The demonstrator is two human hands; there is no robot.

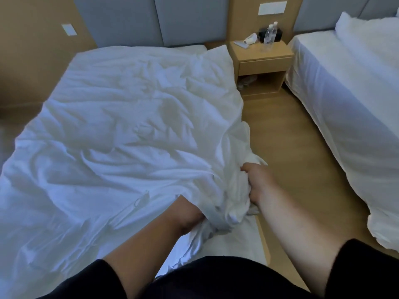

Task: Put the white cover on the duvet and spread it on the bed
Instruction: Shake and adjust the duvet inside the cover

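We see the white cover (121,126) lying rumpled across nearly the whole bed (248,240), its creases running toward the near right corner, where the cloth is gathered into a thick bunch. Our hands meet at that bunch. The right hand (257,182) grips it from the aisle side, fingers curled into the folds. The left hand (190,214) reaches under the gathered edge and closes on the cloth from below, most of its fingers hidden by fabric. We cannot tell whether the duvet is already inside the cover. A strip of bare mattress sheet shows at the near corner, beneath the bunch. Beyond the bed stands a wooden nightstand (262,61) with clear bottles (268,36) on top, and a second bed (345,93) in white lies across the aisle to the right.
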